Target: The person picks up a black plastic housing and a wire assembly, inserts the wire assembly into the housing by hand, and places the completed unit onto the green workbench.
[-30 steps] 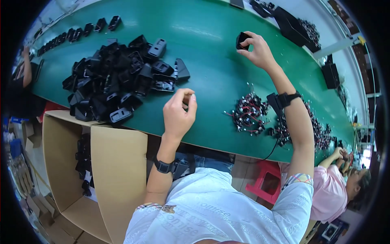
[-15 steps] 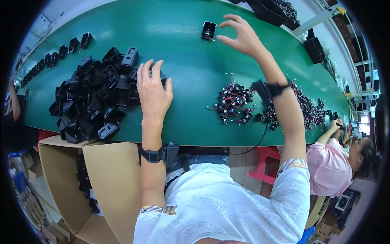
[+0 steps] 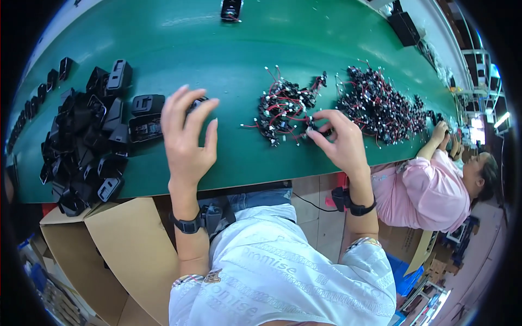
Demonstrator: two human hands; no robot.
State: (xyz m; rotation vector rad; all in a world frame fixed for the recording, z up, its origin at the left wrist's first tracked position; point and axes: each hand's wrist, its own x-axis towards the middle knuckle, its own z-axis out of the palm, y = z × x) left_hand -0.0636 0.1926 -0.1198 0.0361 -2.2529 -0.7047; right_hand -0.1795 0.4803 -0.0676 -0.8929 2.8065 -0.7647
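Note:
My left hand [image 3: 187, 136] is over the table beside a heap of black plastic housings [image 3: 92, 119], its fingers curved and apart. A dark piece [image 3: 197, 103] shows behind those fingers, mostly hidden; I see no grip on it. Two housings, one closed side up [image 3: 148, 104] and one hollow side up [image 3: 145, 128], lie just left of the hand. My right hand [image 3: 343, 142] is at the near right edge of a small tangle of wired parts [image 3: 283, 106] with red and black leads and white plugs. Its thumb and forefinger pinch a small black wired part [image 3: 311, 124].
A larger heap of wired parts [image 3: 380, 103] lies to the right. One housing with wires [image 3: 231, 10] stands at the far edge of view. Housings in a row [image 3: 33, 103] run along the left. An open cardboard box [image 3: 122, 239] is below the table edge; a person in pink [image 3: 429, 190] works at right.
My right hand has come back from beside the lone far housing to the small tangle and closed on a part there. My left hand stays near the housings. The whole view has shifted.

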